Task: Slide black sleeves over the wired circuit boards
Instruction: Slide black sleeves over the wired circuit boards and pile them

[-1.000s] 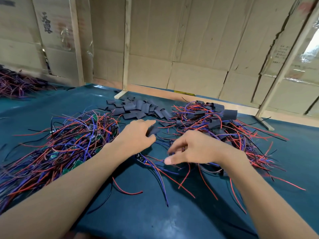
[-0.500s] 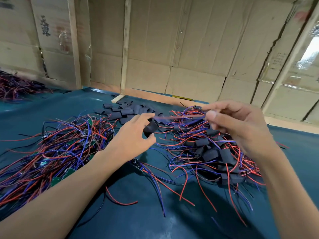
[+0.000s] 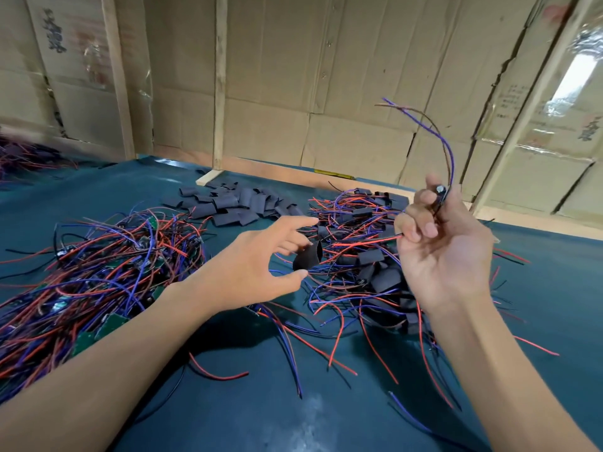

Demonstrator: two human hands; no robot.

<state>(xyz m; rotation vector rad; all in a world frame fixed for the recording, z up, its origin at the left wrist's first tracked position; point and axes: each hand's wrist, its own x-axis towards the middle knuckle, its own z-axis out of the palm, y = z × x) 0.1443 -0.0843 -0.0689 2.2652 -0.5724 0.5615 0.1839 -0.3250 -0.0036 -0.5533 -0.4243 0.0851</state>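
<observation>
A black sleeve is pinched between thumb and fingers of the left hand, held just above the teal table with its mouth squeezed open toward the right. The right hand is raised and curled round a wired circuit board, whose purple and dark wires arc upward while a red lead is pointed at the sleeve. The sleeve looks light, soft and easily flattened, so it is probably best gripped at its edges to keep the opening round; the thin wires look floppy and are likely better steered from close to the board. Most of the board is hidden inside the fingers, and its shape cannot be made out.
</observation>
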